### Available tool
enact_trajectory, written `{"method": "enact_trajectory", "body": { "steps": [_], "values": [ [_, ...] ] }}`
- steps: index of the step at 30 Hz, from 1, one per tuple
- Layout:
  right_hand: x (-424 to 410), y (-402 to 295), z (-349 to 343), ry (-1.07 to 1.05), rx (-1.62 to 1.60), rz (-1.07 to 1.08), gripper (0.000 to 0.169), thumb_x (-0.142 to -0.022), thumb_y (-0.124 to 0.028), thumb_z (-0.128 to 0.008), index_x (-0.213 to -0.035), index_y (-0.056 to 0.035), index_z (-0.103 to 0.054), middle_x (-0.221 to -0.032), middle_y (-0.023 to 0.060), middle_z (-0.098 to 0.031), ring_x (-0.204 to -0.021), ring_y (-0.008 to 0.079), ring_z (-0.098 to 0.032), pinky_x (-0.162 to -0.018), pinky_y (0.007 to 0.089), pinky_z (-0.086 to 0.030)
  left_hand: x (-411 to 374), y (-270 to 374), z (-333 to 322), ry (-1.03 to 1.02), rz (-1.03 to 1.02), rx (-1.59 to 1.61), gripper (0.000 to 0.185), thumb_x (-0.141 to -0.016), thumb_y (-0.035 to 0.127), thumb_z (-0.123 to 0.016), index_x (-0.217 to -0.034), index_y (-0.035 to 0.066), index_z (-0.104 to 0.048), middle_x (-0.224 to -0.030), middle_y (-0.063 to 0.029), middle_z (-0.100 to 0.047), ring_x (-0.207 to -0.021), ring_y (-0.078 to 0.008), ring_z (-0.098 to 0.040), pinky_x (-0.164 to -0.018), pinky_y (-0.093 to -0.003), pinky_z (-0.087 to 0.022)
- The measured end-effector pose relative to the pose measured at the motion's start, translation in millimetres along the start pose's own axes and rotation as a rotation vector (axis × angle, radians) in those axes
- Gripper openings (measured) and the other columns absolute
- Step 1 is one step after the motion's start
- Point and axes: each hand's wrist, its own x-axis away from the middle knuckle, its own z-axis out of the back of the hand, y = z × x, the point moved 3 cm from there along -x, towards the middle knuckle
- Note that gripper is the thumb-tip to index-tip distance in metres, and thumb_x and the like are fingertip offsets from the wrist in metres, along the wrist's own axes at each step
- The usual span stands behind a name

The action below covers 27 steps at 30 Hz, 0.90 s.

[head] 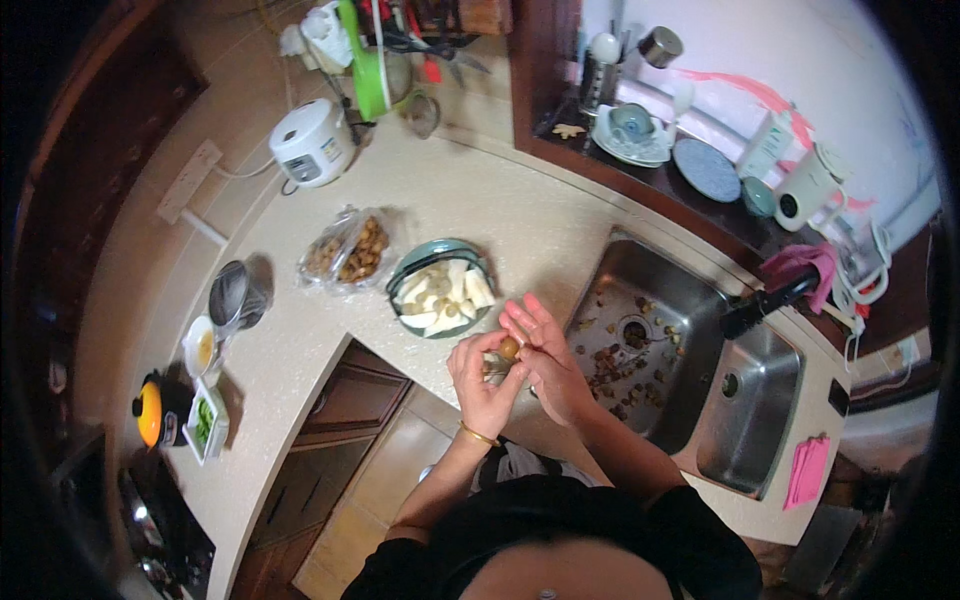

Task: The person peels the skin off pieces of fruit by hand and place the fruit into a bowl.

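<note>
A small round brown fruit [508, 347], likely a longan, sits between the fingertips of my two hands. My left hand [481, 379], with a gold bangle at the wrist, pinches it from the left. From the right, my right hand [553, 367] grips it with the thumb side while its other fingers stretch out. Just beyond my hands stands a teal bowl [442, 244] with long white peeled pieces [480, 289] and several pale translucent round fruits [439, 283]. Clear plastic bags [330, 255] of brown fruits [365, 251] lie to its left. Brown peel scraps [607, 367] litter the steel sink [645, 266] at my right.
A smaller basin [757, 420] adjoins the sink, with a black faucet [769, 304] overhead. Pink cloths [807, 472] lie at the right edge. A white rice cooker [311, 142], a strainer [229, 292] and a white tray of greens [206, 424] stand along the left counter.
</note>
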Motion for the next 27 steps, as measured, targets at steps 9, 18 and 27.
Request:
{"method": "enact_trajectory", "body": {
  "steps": [9,18,27],
  "values": [
    [-7,21,-15,-0.107,0.055,-0.242,0.032,-0.092,-0.010,-0.049,-0.122,-0.0001,-0.043,-0.115,0.0081,-0.051,-0.107,0.0134,-0.051,-0.092,0.0282,-0.039,6,-17,37,0.217,0.005,0.049,0.051,-0.070,0.006,-0.075,-0.117,0.003,-0.054,-0.092,-0.0055,-0.057,-0.075,-0.0138,-0.054,-0.068,-0.0256,-0.045],
    [-25,24,-21,-0.222,0.295,-0.149,0.018,-0.087,-0.004,-0.059,-0.103,0.0001,-0.052,-0.102,0.0054,-0.057,-0.093,0.0100,-0.057,-0.079,0.0244,-0.046,-2,1,62,0.127,0.000,-0.025,0.034,-0.070,0.003,-0.075,-0.103,0.004,-0.063,-0.092,-0.0072,-0.057,-0.075,-0.0154,-0.055,-0.065,-0.0253,-0.047],
    [-36,20,-32,-0.470,0.418,-0.426,0.024,-0.094,-0.026,-0.048,-0.094,-0.0035,-0.056,-0.074,-0.0018,-0.051,-0.057,0.0049,-0.045,-0.050,0.0190,-0.036,-8,1,86,0.074,-0.107,-0.132,0.026,-0.070,0.004,-0.075,-0.095,0.004,-0.066,-0.090,-0.0092,-0.060,-0.078,-0.0181,-0.059,-0.065,-0.0269,-0.050]
  ]
}}
